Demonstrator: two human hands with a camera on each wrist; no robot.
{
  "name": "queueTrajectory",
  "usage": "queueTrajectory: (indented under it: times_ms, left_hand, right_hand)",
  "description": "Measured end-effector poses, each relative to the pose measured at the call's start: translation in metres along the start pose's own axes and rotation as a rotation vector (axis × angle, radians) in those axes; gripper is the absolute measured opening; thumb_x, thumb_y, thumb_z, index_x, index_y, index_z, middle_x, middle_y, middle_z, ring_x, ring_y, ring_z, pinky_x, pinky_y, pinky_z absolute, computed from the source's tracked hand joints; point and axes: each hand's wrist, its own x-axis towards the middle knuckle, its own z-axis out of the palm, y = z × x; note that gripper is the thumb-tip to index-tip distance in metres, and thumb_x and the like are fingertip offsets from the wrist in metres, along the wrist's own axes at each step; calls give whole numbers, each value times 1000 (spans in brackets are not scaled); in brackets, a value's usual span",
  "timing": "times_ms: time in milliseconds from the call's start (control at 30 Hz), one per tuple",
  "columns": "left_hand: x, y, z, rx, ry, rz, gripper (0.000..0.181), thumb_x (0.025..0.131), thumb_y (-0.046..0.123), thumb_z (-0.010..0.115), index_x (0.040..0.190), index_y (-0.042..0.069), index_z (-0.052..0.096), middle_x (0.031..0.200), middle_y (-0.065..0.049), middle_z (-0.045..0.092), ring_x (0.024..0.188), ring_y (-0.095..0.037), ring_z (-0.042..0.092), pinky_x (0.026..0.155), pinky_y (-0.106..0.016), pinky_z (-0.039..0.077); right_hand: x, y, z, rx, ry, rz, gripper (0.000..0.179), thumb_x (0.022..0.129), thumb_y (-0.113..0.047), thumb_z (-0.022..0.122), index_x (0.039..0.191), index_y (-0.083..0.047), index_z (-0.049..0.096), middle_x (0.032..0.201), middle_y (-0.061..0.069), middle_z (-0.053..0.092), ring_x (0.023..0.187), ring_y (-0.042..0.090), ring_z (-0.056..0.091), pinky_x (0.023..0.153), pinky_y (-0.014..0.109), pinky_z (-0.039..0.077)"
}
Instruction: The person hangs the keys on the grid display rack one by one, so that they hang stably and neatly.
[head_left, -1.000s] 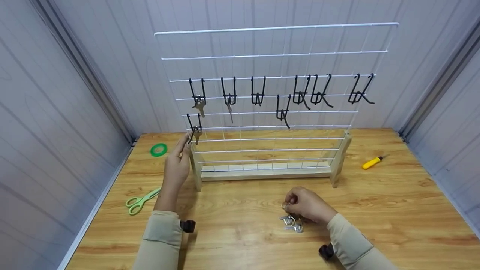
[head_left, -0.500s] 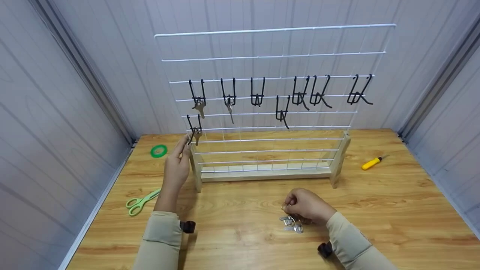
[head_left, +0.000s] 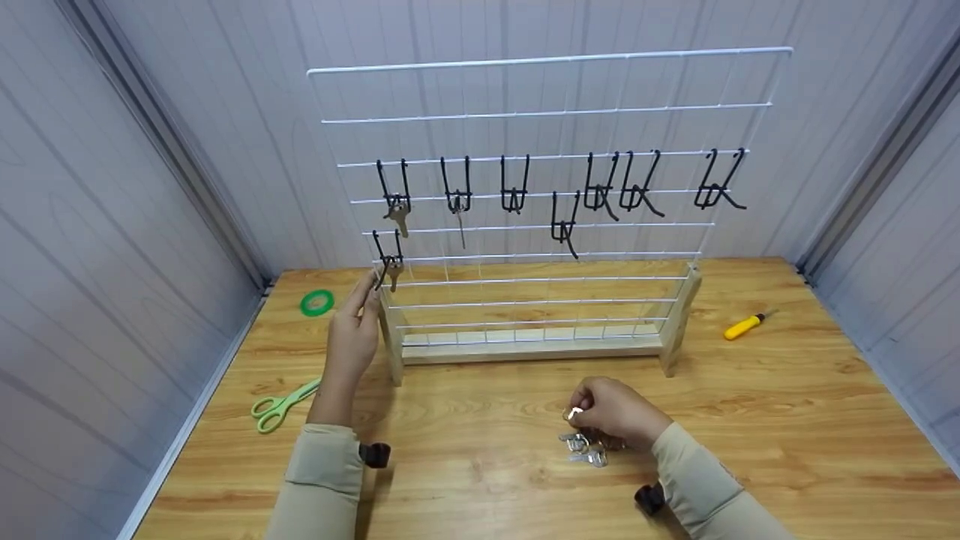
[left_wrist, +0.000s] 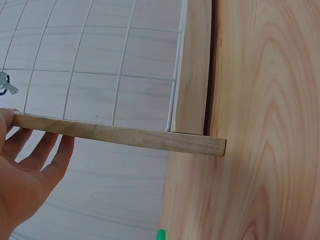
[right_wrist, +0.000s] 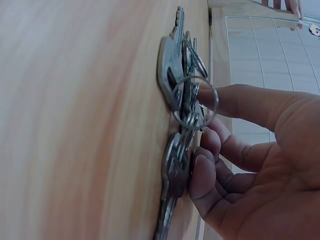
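Several keys (right_wrist: pixel 171 60) (silvery), right grip (head_left: pixel 613 409) pinching one; left grip (head_left: pixel 352 330) clasping a wooden post (left_wrist: pixel 145 139)

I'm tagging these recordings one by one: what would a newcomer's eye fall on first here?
Probably the white wire rack standing across the table, with keys hanging from three black hooks at its left. Next, the right hand, which pinches at a key pile on the table in front of the rack. The left hand holds the rack's left wooden post.
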Motion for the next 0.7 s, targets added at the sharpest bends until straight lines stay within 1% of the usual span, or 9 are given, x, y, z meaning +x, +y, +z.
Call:
queueTrajectory:
  times_ms: [67, 167, 267, 333, 400, 567, 700]
  left_hand:
    - [0, 0, 0, -4, 0, 6, 45, 115, 21, 50, 158, 10, 53, 164, -14, 52, 152, -35, 51, 115, -54, 54]
    - [0, -1, 1, -7, 0, 13, 44, 115, 22, 50, 158, 12, 54, 164, -13, 52, 153, -34, 50, 115, -54, 54]
    - [0, -1, 1, -3, -5, 9, 44, 115, 22, 50, 158, 12, 54, 165, -13, 52, 153, -35, 50, 116, -54, 53]
    - [0, -1, 1, -3, -9, 6, 45, 115, 22, 50, 159, 12, 53, 165, -14, 51, 153, -35, 50, 117, -55, 53]
    - [-1, -1, 1, -1, -11, 4, 45, 115, 22, 49, 159, 12, 53, 166, -14, 50, 153, -36, 50, 117, -55, 53]
    - [0, 0, 1, 2, -5, 5, 45, 115, 22, 50, 159, 9, 52, 165, -15, 51, 152, -35, 51, 116, -54, 53]
    - [0, 0, 0, 2, -1, -5, 46, 115, 22, 50, 159, 9, 52, 164, -15, 52, 151, -35, 52, 115, -55, 54]
  right_hand:
    - [0, 0, 0, 13, -8, -2, 17, 87, -7, 82, 97, -3, 68, 88, 3, 64, 80, 14, 59, 69, 24, 50]
    - [0, 1, -1, 55, -27, 12, 17, 88, -6, 80, 98, -1, 67, 84, 2, 62, 71, 12, 57, 61, 21, 47]
    - [0, 1, -1, 63, -29, 25, 17, 89, -7, 80, 98, -2, 66, 84, 1, 60, 70, 12, 55, 59, 20, 45]
    - [0, 2, -1, 63, -30, 32, 16, 90, -7, 80, 97, -3, 66, 85, 1, 61, 73, 13, 56, 61, 21, 46]
    - [0, 2, -1, 39, -22, 30, 13, 91, -8, 79, 95, -5, 67, 86, 2, 62, 77, 14, 57, 65, 22, 47]
    - [2, 4, -1, -11, -9, 14, 7, 94, -8, 76, 94, -7, 69, 85, 3, 67, 78, 15, 60, 68, 25, 50]
    - [3, 5, -1, -14, -6, 9, 7, 95, -8, 76, 95, -7, 69, 87, 4, 69, 79, 15, 61, 71, 27, 52]
